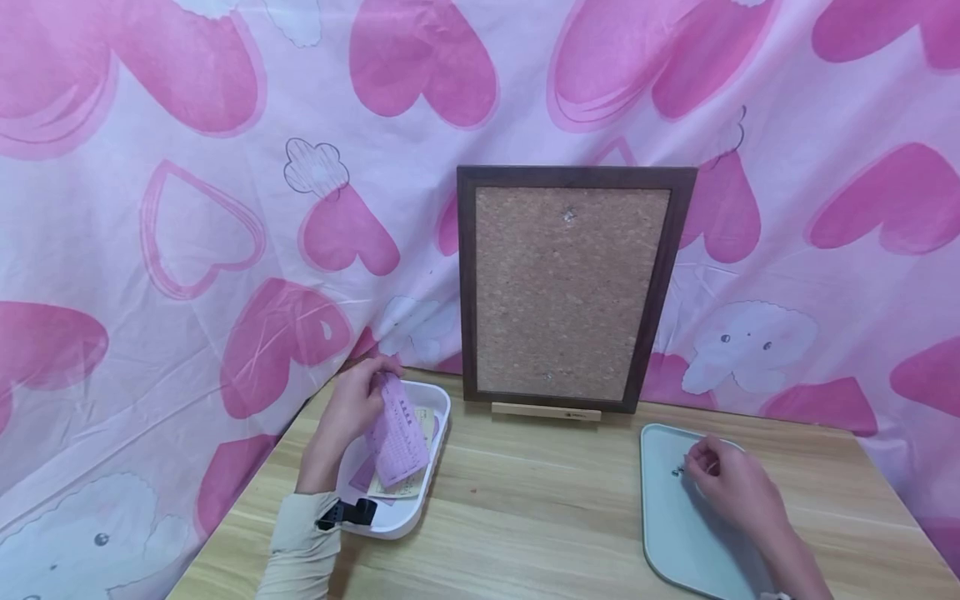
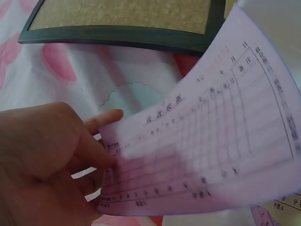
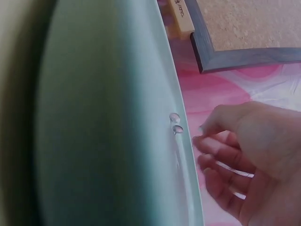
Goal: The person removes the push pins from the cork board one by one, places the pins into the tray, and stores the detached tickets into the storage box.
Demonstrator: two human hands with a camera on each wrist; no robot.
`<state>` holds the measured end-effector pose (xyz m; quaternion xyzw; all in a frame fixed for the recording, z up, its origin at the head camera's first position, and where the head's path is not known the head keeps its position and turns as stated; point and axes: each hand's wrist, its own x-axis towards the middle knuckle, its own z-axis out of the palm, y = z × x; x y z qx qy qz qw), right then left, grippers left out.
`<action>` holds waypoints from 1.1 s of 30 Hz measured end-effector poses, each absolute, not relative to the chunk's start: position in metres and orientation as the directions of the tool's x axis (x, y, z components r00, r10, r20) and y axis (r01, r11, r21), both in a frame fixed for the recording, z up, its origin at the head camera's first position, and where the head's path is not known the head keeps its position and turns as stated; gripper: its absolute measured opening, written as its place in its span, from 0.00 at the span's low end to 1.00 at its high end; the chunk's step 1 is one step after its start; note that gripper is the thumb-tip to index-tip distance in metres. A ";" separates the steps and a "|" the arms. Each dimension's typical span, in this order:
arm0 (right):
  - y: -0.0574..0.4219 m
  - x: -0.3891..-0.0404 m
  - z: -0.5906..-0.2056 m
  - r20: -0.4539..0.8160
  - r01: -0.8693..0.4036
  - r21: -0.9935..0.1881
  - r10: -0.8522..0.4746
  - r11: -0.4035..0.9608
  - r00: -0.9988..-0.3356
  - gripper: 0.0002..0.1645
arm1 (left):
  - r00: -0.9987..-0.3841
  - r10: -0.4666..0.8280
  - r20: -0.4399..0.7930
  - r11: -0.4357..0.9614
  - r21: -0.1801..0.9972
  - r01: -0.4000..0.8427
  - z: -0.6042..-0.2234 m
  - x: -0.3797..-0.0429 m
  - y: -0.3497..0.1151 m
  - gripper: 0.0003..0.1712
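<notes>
My left hand (image 1: 356,410) pinches a pink printed form (image 1: 401,442) by one end, above a white plastic bin (image 1: 442,437). In the left wrist view, the form (image 2: 197,155) bends away from the thumb and fingers, showing a ruled table. More pink and yellow slips (image 1: 426,419) lie in the bin. My right hand (image 1: 731,483) is over the pale green tray (image 1: 667,542), its fingers curled and fingertips near small clear pieces (image 1: 678,472). Two of these rounded clear pieces (image 3: 176,123) show near the tray's rim; I cannot tell whether the fingertips hold another.
A dark-framed cork board (image 1: 566,292) stands upright on a light wooden base (image 1: 546,412) at the back of the table (image 1: 525,508). Small shiny spots show near its top and bottom. Behind it hangs a pink heart-patterned curtain (image 1: 420,250).
</notes>
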<state>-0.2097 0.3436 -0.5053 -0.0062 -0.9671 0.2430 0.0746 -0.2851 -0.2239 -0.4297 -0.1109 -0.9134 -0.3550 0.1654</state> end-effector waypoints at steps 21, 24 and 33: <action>0.345 -0.214 -0.511 0.043 -0.035 -0.465 -0.017 0.885 -0.999 0.05 | -0.951 0.269 0.151 0.804 0.509 0.309 -0.439 -0.278 -0.227 0.19; 0.344 -0.215 -0.508 0.032 -0.041 -0.471 -0.029 0.881 -0.999 0.05 | -0.951 0.269 0.152 0.787 0.535 0.308 -0.435 -0.276 -0.227 0.19; 0.345 -0.214 -0.492 0.048 -0.052 -0.445 -0.034 0.894 -0.998 0.05 | -0.881 0.365 0.300 0.747 0.470 0.470 -0.420 -0.275 -0.208 0.26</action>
